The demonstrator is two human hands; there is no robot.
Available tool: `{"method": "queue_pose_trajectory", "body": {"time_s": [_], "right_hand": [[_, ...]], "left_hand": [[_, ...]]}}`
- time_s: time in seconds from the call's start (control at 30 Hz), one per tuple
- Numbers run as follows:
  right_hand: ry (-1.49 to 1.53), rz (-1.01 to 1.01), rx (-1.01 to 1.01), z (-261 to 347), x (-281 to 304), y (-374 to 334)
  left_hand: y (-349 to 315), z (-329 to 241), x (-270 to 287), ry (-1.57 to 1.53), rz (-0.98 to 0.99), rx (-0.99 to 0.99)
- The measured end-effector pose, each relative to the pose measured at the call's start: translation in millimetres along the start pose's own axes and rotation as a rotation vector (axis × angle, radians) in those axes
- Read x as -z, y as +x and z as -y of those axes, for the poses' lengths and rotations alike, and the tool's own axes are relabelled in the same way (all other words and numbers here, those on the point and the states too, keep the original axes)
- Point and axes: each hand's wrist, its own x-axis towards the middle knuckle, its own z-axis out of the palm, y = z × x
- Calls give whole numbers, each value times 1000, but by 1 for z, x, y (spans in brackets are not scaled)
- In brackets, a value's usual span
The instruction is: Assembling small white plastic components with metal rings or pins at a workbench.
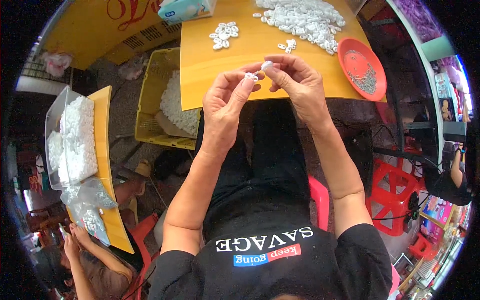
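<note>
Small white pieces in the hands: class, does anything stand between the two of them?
Nothing visible does. The left hand pinches one small white piece, the right hand pinches another white piece, and they nearly meet above the yellow table's near edge.

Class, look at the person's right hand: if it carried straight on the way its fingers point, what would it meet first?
Probably the left hand: the right hand points left at it, each pinching a small white plastic piece, almost touching.

Two small white plastic pieces [258, 71], pinched above table edge.
</note>
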Motion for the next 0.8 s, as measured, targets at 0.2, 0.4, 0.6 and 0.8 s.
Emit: {"method": "queue_pose_trajectory", "body": {"time_s": [0.2,0.4,0.6,0.8], "right_hand": [[-24,-20,42,-2,-3,-9],[100,-16,-14,8,-3,-19],[192,3,-38,10,1,-23],[189,-10,-7,3,3,-27]], "left_hand": [[-3,0,-3,-50,-19,7],[-7,-2,-7,-1,-35,-87],[-11,-3,-7,19,-17,-14],[-10,-2,-12,37,-39,113]]}}
